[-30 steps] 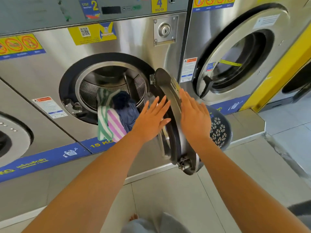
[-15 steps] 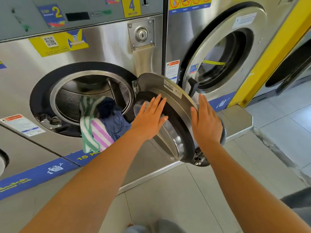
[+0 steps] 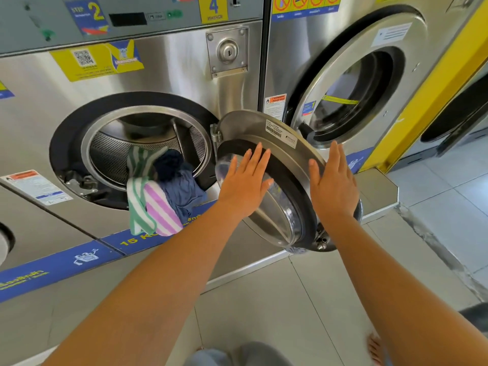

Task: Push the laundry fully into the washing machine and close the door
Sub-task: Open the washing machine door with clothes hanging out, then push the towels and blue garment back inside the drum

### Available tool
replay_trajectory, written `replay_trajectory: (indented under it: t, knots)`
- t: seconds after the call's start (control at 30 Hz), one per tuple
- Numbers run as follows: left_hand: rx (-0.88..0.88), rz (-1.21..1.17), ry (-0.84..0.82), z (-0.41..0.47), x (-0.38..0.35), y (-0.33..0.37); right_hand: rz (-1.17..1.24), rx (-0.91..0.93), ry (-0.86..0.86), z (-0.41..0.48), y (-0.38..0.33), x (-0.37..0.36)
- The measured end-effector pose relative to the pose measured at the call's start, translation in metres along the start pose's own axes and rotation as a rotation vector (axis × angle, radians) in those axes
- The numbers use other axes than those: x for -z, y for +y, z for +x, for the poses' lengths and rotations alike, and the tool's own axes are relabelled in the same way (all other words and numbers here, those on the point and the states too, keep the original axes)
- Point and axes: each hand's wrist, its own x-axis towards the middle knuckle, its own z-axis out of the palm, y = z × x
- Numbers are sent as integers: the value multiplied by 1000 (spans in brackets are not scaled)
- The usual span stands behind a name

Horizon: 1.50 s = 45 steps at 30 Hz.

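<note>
The steel washing machine (image 3: 171,72) has its round door (image 3: 277,136) swung out to the right, hinged at the right of the drum opening (image 3: 126,146). Laundry (image 3: 161,186) hangs over the drum's lower rim: a green-and-white striped cloth, a pink-striped cloth and dark blue garments. My left hand (image 3: 247,183) lies flat with fingers spread on the inner glass side of the door. My right hand (image 3: 334,180) lies flat on the door's outer face. Neither hand holds anything.
A second machine (image 3: 351,93) with its door closed stands to the right, then a yellow post (image 3: 433,85). A blue band runs along the machine bases. Below are a tiled floor (image 3: 303,299), a raised step and my bare foot (image 3: 375,350).
The view has shifted left and closer. The door has swung a little more open toward me, showing more of its inner rim; both hands stay flat on its two sides.
</note>
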Motion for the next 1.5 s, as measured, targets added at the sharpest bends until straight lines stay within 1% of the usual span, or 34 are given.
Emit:
replay_trajectory:
  t: [0.1,0.23,0.3,0.4,0.5,0.57,0.7,0.8,0.9,1.03,1.13,1.17,1.3,1.43,1.5]
  knots:
    - [24,-15,-10,-9,0,-1,-32,37,1,-4,-7,1]
    - [77,-26,-30,-31,-4,-12,-145,233,62,-14,-28,-4]
    - [136,-19,-43,-44,-5,-24,-178,332,76,-19,-41,-8]
    - [254,-37,-58,-71,-7,-47,-165,476,45,-31,-65,-19]
    - [383,-80,-78,-103,-11,-74,-129,570,-37,-46,-92,-43]
    - [467,-67,-88,-123,-16,-96,-109,619,-113,-55,-108,-67]
    - [585,-37,-135,-149,-33,-148,-58,659,-304,-73,-145,-120]
    - [634,-26,-166,-156,-47,-188,-56,659,-394,-83,-173,-160]
    - [635,-45,-178,-151,-62,-227,-15,630,-448,-89,-197,-201]
    - [624,-24,-209,-134,-88,-279,5,613,-476,-93,-227,-255]
    - [590,-4,-208,-117,-112,-315,23,600,-512,-87,-243,-300]
    - [561,27,-217,-110,-120,-327,31,587,-544,-84,-249,-316]
    - [444,211,-230,-79,-149,-371,35,610,-580,-66,-268,-384]
    - [406,401,-293,-51,-174,-402,-8,731,-589,-42,-281,-442]
    - [424,475,-276,-41,-186,-415,-16,805,-595,-30,-282,-466]
